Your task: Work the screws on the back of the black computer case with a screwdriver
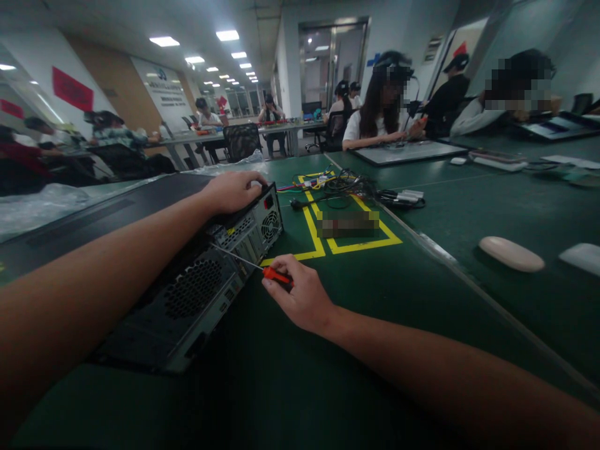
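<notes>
A black desktop computer case [197, 294] lies on its side on the green table mat [300, 375], its grey rear panel with fan grilles facing me. My left hand [234, 190] rests curled over the case's top far corner, gripping it. My right hand [300, 297] pinches the orange handle of a thin screwdriver [255, 267]. The metal shaft points left and its tip touches the rear panel near the upper edge.
Yellow tape squares [356, 240] mark the mat beyond the case. A tangle of cables [342, 184] lies farther back, and a white mouse [510, 253] sits to the right. Several people work at tables behind. Clear plastic wrap [42, 203] lies at left.
</notes>
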`<state>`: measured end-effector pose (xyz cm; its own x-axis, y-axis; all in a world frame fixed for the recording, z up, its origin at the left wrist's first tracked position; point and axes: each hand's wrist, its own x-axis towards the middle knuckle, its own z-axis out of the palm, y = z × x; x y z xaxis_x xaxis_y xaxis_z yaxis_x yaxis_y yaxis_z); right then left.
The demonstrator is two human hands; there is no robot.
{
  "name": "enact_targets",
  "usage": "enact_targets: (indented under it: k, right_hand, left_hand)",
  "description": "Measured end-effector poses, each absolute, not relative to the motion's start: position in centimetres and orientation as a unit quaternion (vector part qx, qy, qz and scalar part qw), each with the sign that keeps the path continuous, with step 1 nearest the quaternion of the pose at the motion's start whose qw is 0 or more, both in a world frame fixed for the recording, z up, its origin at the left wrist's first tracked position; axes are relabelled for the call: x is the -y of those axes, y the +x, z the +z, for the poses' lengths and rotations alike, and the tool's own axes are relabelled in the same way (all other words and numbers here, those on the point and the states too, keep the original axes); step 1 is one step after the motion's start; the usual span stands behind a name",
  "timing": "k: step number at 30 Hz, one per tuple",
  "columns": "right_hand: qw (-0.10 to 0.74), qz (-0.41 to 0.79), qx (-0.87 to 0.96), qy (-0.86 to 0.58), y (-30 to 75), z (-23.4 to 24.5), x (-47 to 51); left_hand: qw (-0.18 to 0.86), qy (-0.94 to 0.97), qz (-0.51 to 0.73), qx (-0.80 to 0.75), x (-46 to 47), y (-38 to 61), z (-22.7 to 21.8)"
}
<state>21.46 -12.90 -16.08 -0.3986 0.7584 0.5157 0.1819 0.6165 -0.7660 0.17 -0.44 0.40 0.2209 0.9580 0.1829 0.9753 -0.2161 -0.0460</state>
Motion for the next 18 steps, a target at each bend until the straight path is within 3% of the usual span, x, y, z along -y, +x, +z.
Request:
enact_targets:
  k: [18]
  right_hand:
    - [0.453, 0.313, 0.775, -0.310, 21.59, -16.13, 12.90]
  left_hand:
    - [0.080, -0.777, -0.058, 0.622, 0.69, 0.48, 0.48]
